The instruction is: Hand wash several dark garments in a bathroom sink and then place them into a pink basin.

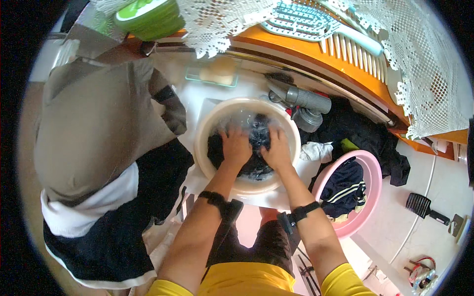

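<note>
A cream plastic basin (pixel 199 148) stands on a white sink surface before me, holding soaked black cloth (pixel 218 151) in sudsy water. My left hand (pixel 237 146) grips the cloth at the basin's middle, its fingertips blurred by water and suds. Close by on the right, my right hand (pixel 277 148) has hold of the same cloth, thumb and fingers bent into it. A wet, shiny fold shows between the two hands. Each forearm wears a black strap with a small device.
A pink basin (pixel 376 177) with dark striped clothing tilts at right, near a black garment (pixel 355 125) and white cloth (pixel 316 152). Behind stand a grey faucet (pixel 309 100) and a soap dish (pixel 192 77). A wooden shelf overhead bears a blue hairbrush (pixel 303 22). Clothes (pixel 96 129) hang at left.
</note>
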{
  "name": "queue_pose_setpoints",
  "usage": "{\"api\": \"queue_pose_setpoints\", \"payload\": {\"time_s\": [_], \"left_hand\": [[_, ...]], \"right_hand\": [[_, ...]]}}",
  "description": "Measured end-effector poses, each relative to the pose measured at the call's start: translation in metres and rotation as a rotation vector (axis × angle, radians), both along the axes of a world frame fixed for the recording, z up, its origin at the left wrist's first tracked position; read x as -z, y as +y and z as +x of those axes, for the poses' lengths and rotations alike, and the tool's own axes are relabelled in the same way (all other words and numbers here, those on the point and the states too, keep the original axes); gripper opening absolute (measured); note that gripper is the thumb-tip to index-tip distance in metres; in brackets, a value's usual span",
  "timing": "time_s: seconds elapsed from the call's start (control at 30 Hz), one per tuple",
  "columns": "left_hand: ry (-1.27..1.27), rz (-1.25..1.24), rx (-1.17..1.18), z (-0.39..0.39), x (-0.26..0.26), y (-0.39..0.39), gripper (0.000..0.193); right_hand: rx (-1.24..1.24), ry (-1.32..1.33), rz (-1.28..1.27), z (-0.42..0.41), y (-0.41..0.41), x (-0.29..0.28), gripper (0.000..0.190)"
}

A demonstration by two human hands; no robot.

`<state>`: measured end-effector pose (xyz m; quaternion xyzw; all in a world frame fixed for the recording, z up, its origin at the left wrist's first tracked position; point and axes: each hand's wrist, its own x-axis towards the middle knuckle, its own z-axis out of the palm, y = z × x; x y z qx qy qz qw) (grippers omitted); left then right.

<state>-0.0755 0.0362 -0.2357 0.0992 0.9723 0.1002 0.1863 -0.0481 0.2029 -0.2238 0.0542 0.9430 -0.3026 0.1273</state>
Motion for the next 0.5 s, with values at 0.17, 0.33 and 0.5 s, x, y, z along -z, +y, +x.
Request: {"api": "queue_pose_setpoints", "payload": {"time_s": [0.17,0.33,0.5], "left_hand": [[0.054,0.944,-0.554,0.034,-0.009,0.015,0.038],[-0.802,1.373,-1.395,0.024,-0.066,0.017,0.05],[-1.138,2.018,-1.254,0.005,-0.069,0.023,0.042]], "right_hand": [[0.283,-0.194,-0.077,0.006,0.011,0.039,0.07],[0.553,0.088,-0.813,0.027,-0.015,-0.009,0.047],[0.416,0.14,-0.827,0.058,-0.023,-0.085,0.043]]}}
